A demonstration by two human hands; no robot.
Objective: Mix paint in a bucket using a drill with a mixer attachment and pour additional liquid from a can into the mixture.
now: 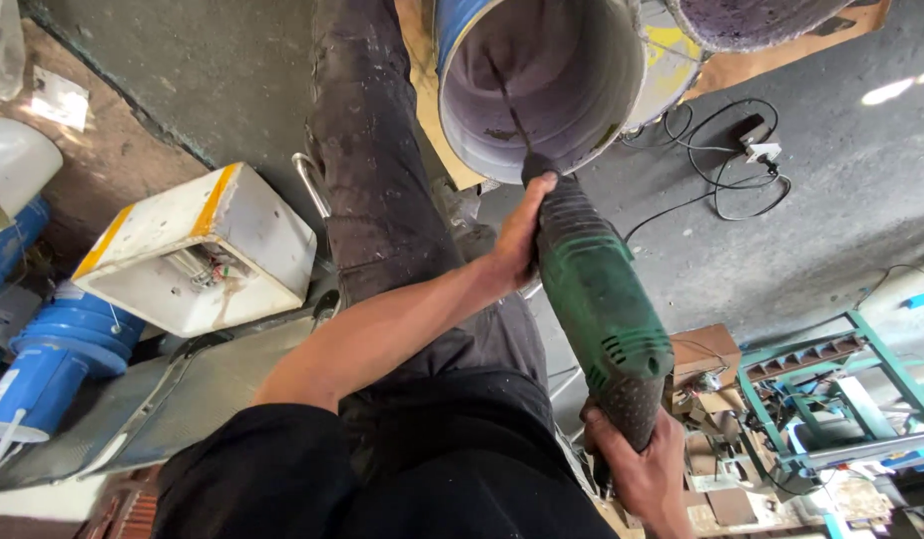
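Observation:
My left hand (519,243) grips the front neck of a green power drill (599,299), thumb near the chuck. My right hand (637,469) is wrapped around the drill's dark rear handle at the lower right. A thin dark shaft (506,95) runs from the drill down into a bucket (616,120) with a blue outside and a lilac-coated inside. The shaft's lower end is hidden in the bucket. My leg in dark, paint-spattered trousers (377,170) stands just left of the bucket.
A white box with yellow edges (198,255) lies at left, with blue containers (58,354) beyond it. A second bucket (756,18) sits at the top right. Black cables and a power strip (753,140) trail over the grey floor. A green metal frame (846,364) and a cardboard box (703,349) stand at right.

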